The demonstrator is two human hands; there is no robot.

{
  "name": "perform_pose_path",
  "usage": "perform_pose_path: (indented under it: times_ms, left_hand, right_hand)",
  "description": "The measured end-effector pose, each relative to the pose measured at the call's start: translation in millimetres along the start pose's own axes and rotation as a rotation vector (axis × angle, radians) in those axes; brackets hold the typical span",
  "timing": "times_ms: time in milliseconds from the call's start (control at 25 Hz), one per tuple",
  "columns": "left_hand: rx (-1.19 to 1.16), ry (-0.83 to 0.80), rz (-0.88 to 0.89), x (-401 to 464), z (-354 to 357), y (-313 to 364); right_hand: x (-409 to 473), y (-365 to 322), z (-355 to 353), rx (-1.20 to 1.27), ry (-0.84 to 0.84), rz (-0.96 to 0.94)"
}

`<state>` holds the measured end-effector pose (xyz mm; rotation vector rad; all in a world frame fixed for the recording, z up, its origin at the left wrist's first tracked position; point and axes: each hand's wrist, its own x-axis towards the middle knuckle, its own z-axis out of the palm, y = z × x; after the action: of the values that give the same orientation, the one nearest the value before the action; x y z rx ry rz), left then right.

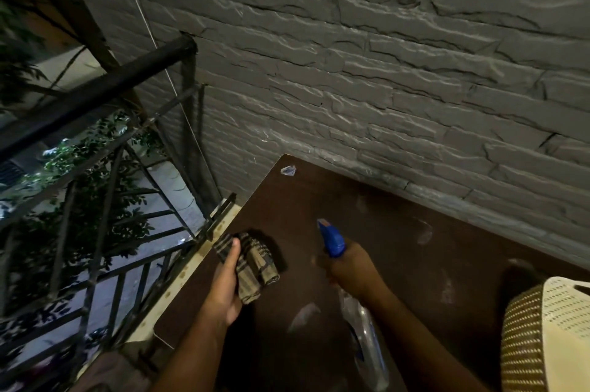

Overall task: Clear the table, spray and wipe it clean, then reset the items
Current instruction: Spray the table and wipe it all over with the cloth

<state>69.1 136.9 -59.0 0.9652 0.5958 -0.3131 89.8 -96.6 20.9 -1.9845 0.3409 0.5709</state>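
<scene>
A dark brown table (399,248) stands against a grey stone wall, its top marked with pale smears. My left hand (225,283) grips a bunched checked cloth (255,264) above the table's left side. In my right hand (352,267) is a clear spray bottle (367,343) with a blue nozzle head (332,236); the hand is curled round its neck and the nozzle points toward the far left corner. A small crumpled clear wrapper (289,170) lies at that far corner.
A woven basket (542,337), brown and cream, sits at the table's right front. The grey stone wall (383,72) runs along the far edge. A black metal railing (95,168) borders the left side, with foliage and a drop beyond it.
</scene>
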Motion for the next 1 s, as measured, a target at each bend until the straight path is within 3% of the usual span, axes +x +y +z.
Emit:
perform_pose_path:
  times_ms: [280, 680, 800, 920, 1000]
  left_hand:
    - [0.178, 0.054, 0.105, 37.2, 27.8, 41.3]
    - [0.741, 0.065, 0.500, 244.8, 94.8, 112.8]
    - [1.110, 0.044, 0.611, 298.2, 115.1, 112.0]
    - [1.704, 0.053, 0.523, 332.8, 134.6, 82.3]
    - [2.063, -0.057, 0.550, 326.9, 148.2, 47.1]
  right_hand:
    - [34.1, -38.3, -8.4, 0.173, 0.129, -0.107]
    - [151.3, -55.8, -16.4, 0.096, 0.114, -0.075]
    - [160.0, -59.0, -25.6, 0.131, 0.074, -0.067]
    - [159.7, -59.4, -30.2, 0.191, 0.048, -0.031]
    - [158.6, -58.4, -29.8, 0.228, 0.025, -0.015]
